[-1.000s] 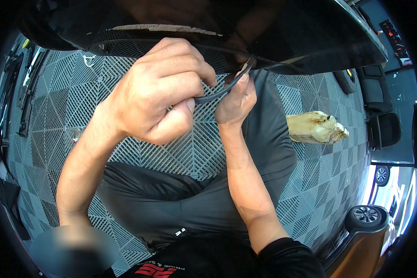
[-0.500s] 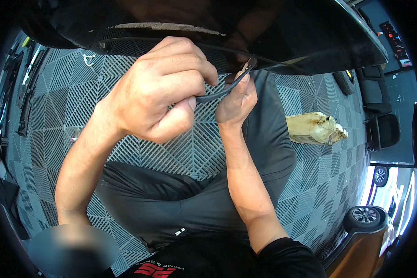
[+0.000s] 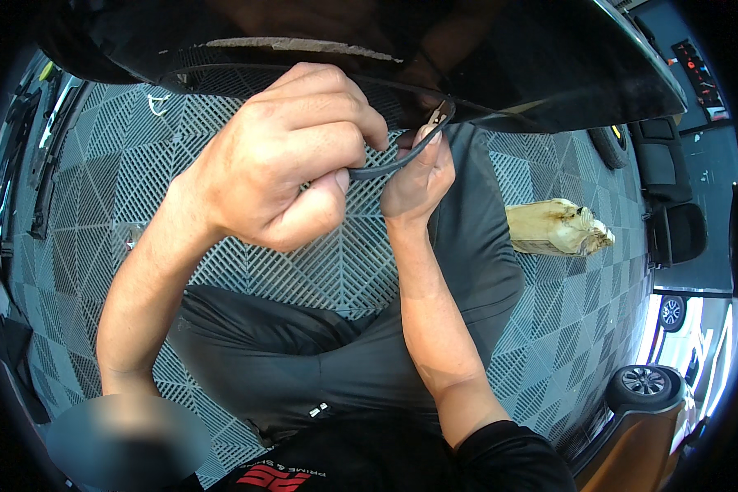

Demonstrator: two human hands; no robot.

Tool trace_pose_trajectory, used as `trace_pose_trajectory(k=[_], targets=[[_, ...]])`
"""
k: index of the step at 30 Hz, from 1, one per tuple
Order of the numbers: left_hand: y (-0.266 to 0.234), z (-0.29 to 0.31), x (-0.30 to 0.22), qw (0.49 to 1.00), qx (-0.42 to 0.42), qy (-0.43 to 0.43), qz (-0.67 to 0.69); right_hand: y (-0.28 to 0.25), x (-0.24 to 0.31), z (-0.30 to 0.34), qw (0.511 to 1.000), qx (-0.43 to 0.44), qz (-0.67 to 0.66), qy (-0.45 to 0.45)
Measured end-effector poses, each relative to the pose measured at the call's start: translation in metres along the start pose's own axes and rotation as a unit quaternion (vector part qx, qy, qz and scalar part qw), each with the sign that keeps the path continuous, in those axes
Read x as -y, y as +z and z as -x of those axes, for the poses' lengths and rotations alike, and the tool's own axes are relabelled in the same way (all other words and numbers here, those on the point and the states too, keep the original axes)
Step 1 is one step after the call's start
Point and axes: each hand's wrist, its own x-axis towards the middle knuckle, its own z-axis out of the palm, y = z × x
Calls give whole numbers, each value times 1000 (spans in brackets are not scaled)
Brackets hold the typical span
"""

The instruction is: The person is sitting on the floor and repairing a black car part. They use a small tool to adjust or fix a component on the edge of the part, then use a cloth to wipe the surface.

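A glossy black car body panel [image 3: 541, 66] spans the top of the view, with a long pale scraped patch [image 3: 303, 46] on it. Just below its lower edge, my left hand [image 3: 291, 156] is closed round one end of a bendy black rubber strip [image 3: 375, 172]. The strip curves up to the right, where my right hand [image 3: 421, 182] pinches it between thumb and fingers. By that thumb a small brownish, clip-like piece [image 3: 439, 113] shows close to the panel's edge. My right fingers are partly hidden behind the strip.
My crossed legs [image 3: 303, 328] rest on a grey grid-tile floor [image 3: 82, 271]. To the right lies a stained yellowish container [image 3: 549, 227]. Farther right are a tyre [image 3: 608, 148], black seats [image 3: 668, 164] and an orange-brown car [image 3: 640, 439]. Dark trim parts [image 3: 56, 164] line the left side.
Both hands keep their hold on the rubber strip and have hardly moved. The clip-like piece by my right thumb shows slightly more.
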Motion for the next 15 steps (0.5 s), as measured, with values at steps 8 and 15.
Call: trace_pose_trajectory(k=[8, 15], targets=[[-1, -2, -3, 1000, -3, -9, 12, 0, 2, 1, 1000, -2, 11, 2], [0, -1, -2, 1000, -13, -1, 12, 0, 3, 4, 998, 11, -32, 60]])
